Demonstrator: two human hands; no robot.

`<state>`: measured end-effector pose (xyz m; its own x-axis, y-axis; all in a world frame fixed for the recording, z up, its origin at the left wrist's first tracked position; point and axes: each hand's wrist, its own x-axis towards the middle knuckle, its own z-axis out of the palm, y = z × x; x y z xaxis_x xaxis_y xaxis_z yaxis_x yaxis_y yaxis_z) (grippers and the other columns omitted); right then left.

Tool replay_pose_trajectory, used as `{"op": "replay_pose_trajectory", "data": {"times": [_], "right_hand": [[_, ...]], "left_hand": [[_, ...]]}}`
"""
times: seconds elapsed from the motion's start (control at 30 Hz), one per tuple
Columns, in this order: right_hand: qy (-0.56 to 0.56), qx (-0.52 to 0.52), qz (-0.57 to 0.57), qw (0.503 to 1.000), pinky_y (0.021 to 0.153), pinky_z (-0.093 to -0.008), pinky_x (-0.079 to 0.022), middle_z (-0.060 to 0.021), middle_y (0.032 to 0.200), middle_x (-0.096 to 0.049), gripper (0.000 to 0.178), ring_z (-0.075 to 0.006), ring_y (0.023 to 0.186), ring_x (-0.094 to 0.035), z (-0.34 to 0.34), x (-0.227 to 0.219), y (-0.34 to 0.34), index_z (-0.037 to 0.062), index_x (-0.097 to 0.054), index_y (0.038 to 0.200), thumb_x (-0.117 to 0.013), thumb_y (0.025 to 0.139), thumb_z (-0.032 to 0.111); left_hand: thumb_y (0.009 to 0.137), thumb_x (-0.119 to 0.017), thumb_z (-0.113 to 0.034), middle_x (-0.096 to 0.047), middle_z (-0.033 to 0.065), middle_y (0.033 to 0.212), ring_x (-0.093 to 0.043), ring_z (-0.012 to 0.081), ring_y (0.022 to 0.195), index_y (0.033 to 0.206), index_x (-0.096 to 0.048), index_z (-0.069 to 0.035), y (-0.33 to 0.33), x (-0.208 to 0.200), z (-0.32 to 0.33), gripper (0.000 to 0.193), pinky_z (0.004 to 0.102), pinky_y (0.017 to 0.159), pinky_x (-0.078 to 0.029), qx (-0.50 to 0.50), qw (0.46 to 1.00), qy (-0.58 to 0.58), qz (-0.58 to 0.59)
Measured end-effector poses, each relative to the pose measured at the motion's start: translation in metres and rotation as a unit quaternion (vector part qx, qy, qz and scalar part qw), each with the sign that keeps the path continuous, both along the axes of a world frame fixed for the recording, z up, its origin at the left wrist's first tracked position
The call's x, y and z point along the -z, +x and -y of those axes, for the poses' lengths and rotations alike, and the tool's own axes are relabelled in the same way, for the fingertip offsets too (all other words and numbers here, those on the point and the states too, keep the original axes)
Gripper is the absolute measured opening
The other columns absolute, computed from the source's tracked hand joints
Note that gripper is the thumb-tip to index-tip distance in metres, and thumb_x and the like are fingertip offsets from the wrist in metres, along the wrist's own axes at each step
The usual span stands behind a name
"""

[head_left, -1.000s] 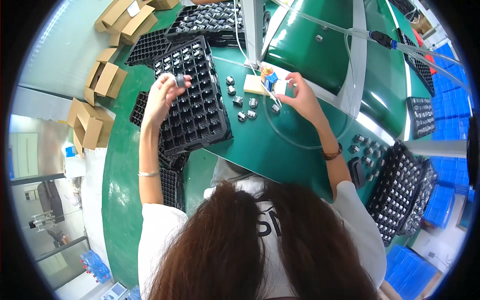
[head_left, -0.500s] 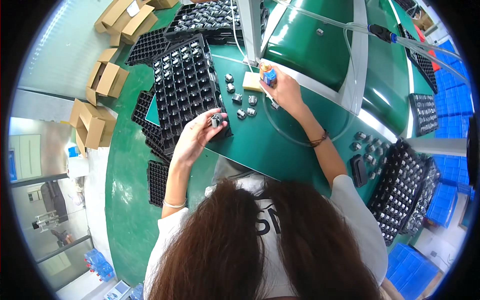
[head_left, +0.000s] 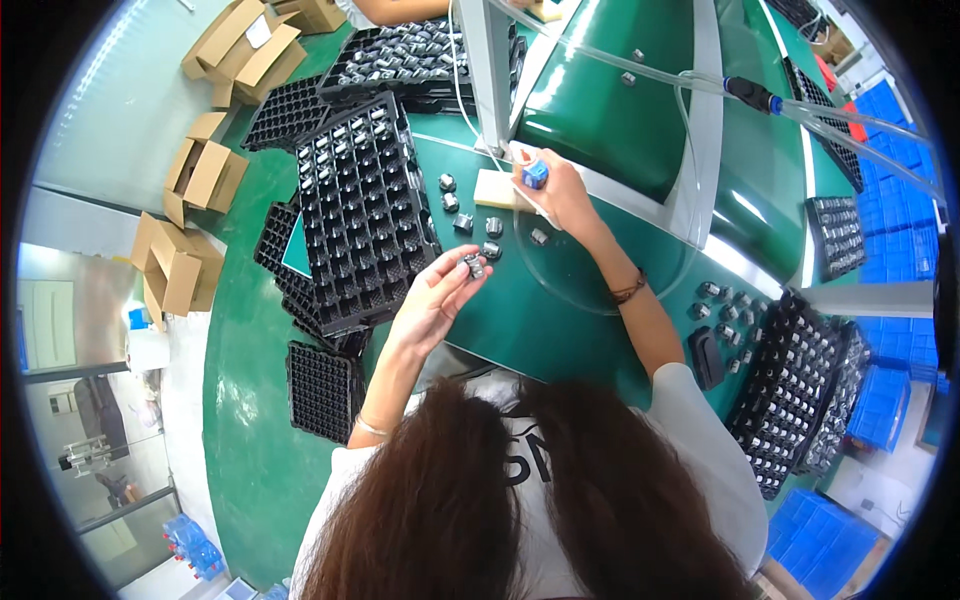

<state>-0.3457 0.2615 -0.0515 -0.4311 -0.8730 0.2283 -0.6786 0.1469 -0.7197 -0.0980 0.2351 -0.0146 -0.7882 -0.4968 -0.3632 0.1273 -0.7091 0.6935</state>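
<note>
My left hand (head_left: pixel 432 305) pinches a small silver-and-black metal part (head_left: pixel 474 266) between thumb and fingertips, just off the right edge of a black compartment tray (head_left: pixel 365 210). My right hand (head_left: pixel 562 198) is closed around a small blue handheld tool (head_left: pixel 535 175) with an orange end. A pale yellow sponge-like block (head_left: pixel 497 189) lies beside that hand. Several similar loose metal parts (head_left: pixel 463 223) are on the green table (head_left: pixel 500 325) between my hands, and a single part (head_left: pixel 538 236) is below the right hand. The tray's upper rows hold parts; what its lower cells hold is hard to tell.
A grey post (head_left: pixel 487 80) and a clear hose (head_left: pixel 545 285) stand near my right hand. Beyond them runs a green belt (head_left: pixel 600 120). Filled trays (head_left: pixel 790 390) and a black oblong case (head_left: pixel 706 358) are at right. Another person's arm (head_left: pixel 405 10) shows at the top.
My left hand has moved right, from the tray's lower corner to the loose parts, and holds a part there. My right hand keeps the blue tool. The whole view has shifted slightly.
</note>
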Motion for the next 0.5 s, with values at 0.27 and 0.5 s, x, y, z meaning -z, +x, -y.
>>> {"op": "replay_pose_trajectory", "data": {"times": [0.27,0.5], "right_hand": [[-0.185,0.25,-0.058,0.948,0.065,-0.0414,-0.048,-0.019,0.079,-0.062,0.036,-0.0361,0.074,-0.061,0.016,0.044,-0.151,0.0031,-0.059,0.092,-0.066,0.074,0.033],[-0.111,0.33,-0.09,0.933,0.065,-0.0434,-0.047,-0.0192,0.076,-0.061,0.033,-0.0365,0.073,-0.06,0.018,0.045,-0.169,0.0046,-0.059,0.09,-0.065,0.075,0.034]], "left_hand": [[0.088,-0.058,-0.017,-0.057,0.0108,0.111,-0.055,0.0203,0.103,0.119,-0.049,-0.002,-0.011,0.014,-0.008,0.036,0.0315,0.092,-0.046,0.005,0.999,0.053,-0.004],[0.089,-0.057,-0.017,-0.057,0.0089,0.113,-0.055,0.0157,0.102,0.119,-0.049,-0.003,-0.018,0.022,-0.007,0.035,0.0269,0.087,-0.046,-0.014,0.998,0.05,-0.029]]}}
